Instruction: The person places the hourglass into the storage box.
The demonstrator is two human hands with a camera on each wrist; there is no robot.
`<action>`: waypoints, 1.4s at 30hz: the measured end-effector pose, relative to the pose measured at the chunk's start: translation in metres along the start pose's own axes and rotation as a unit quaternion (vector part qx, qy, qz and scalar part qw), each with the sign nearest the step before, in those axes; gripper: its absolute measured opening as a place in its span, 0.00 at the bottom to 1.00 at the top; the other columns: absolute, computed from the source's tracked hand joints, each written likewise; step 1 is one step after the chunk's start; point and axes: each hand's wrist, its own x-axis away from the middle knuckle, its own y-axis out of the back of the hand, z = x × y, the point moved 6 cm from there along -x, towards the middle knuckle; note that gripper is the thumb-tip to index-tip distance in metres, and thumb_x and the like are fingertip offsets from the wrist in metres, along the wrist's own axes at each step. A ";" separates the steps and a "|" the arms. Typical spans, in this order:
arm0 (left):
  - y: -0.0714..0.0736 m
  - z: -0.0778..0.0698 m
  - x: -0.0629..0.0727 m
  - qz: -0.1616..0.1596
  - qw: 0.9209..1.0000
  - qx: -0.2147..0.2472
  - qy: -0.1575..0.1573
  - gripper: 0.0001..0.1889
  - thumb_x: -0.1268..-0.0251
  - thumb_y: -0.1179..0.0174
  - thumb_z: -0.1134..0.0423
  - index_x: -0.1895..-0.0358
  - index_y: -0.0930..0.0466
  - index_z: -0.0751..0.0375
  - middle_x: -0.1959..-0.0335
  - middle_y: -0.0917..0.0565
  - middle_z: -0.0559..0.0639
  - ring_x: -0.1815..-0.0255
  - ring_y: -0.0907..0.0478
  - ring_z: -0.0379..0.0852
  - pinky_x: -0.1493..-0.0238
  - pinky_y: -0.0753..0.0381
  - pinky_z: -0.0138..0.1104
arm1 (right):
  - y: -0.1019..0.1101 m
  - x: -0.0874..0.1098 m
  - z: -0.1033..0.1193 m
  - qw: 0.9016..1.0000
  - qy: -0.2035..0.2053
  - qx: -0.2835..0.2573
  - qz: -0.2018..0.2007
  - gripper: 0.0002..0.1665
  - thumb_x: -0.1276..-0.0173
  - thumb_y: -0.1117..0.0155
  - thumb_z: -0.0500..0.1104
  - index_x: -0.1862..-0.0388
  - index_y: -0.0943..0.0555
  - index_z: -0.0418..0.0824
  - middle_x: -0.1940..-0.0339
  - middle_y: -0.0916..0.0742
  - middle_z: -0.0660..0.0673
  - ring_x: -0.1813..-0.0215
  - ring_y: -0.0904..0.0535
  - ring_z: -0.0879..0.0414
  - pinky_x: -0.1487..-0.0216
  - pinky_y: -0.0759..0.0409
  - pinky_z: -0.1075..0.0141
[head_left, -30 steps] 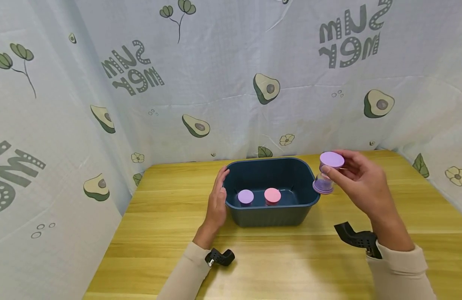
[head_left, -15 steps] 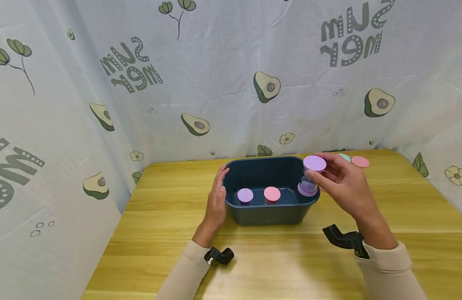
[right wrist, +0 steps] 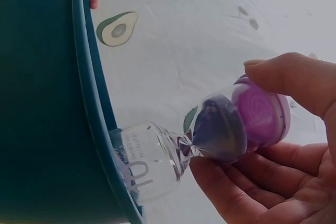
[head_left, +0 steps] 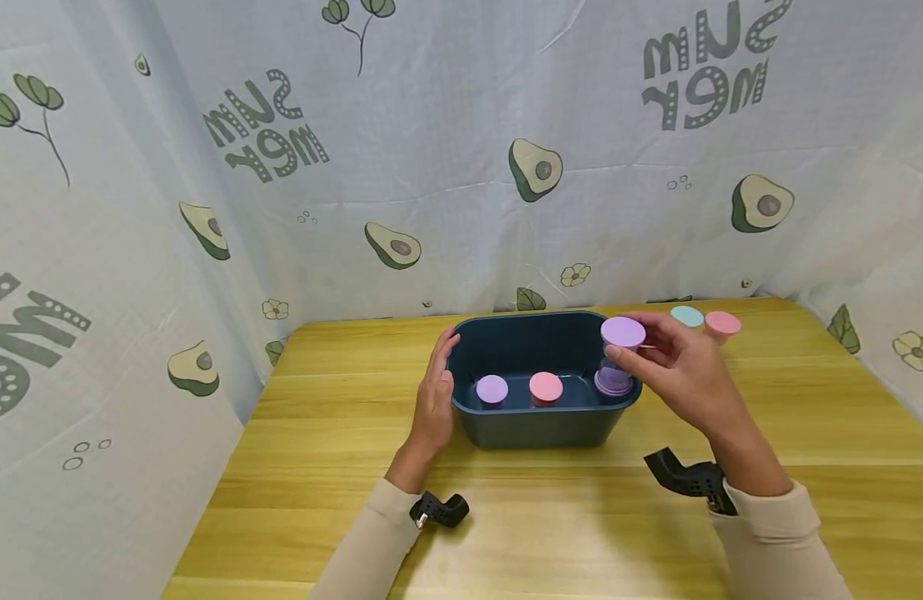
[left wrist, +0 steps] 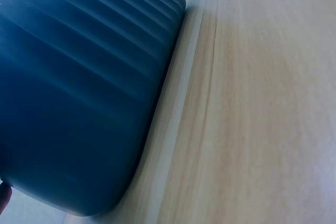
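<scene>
My right hand [head_left: 682, 375] pinches a sand timer [head_left: 622, 333] by its upper purple cap, at the right end of a dark blue bin [head_left: 536, 432]. In the right wrist view the glass of this sand timer [right wrist: 220, 129] shows dark sand in the bulb near the held cap, and its lower end is behind the bin's rim [right wrist: 86, 93]. Fingers straight, my left hand [head_left: 431, 408] lies against the bin's left side. Inside the bin stand a purple-capped piece [head_left: 491, 390] and a pink-capped piece [head_left: 546, 388]; their lower parts are mostly hidden.
Behind my right hand, a light blue round cap [head_left: 686, 316] and a pink-capped piece [head_left: 722, 323] stand near the back of the wooden table [head_left: 341, 433]. A printed cloth [head_left: 461, 183] hangs along the back and sides.
My right hand has carried the sand timer leftward from beside the bin to inside its right end, slightly lower. The light blue and pink caps behind it have come into view. My left hand stays put.
</scene>
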 end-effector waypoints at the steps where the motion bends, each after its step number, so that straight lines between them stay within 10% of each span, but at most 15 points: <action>1: 0.000 0.000 0.000 0.000 1.000 0.001 -0.001 0.28 0.31 0.67 0.65 0.27 0.42 0.60 0.23 0.45 0.54 0.23 0.50 0.50 0.30 0.44 0.55 | 0.001 0.001 0.000 1.000 -0.002 0.004 0.000 0.28 0.40 0.31 0.35 0.40 0.26 0.30 0.50 0.19 0.37 0.56 0.19 0.71 0.56 0.23 0.80; 16: 0.003 0.001 0.004 0.001 1.000 0.004 -0.011 0.28 0.30 0.68 0.64 0.28 0.41 0.61 0.24 0.44 0.57 0.24 0.49 0.49 0.31 0.43 0.56 | 0.000 0.008 -0.003 0.997 -0.017 0.067 0.016 0.28 0.42 0.28 0.40 0.44 0.24 0.32 0.53 0.17 0.37 0.60 0.20 0.70 0.60 0.24 0.83; 22: 0.003 0.002 0.004 0.000 1.000 0.007 -0.014 0.28 0.30 0.69 0.63 0.27 0.41 0.61 0.24 0.44 0.58 0.24 0.49 0.49 0.31 0.43 0.55 | -0.006 0.007 -0.005 0.995 -0.011 0.097 0.027 0.28 0.42 0.27 0.44 0.46 0.23 0.33 0.53 0.18 0.40 0.56 0.19 0.53 0.57 0.26 0.84; 42: 0.002 0.002 0.003 -0.001 1.000 0.006 -0.011 0.27 0.28 0.70 0.61 0.28 0.41 0.60 0.24 0.44 0.55 0.24 0.49 0.50 0.30 0.44 0.55 | -0.024 0.005 -0.013 0.974 0.046 0.212 0.070 0.28 0.45 0.26 0.46 0.49 0.22 0.33 0.54 0.15 0.36 0.51 0.21 0.43 0.51 0.22 0.43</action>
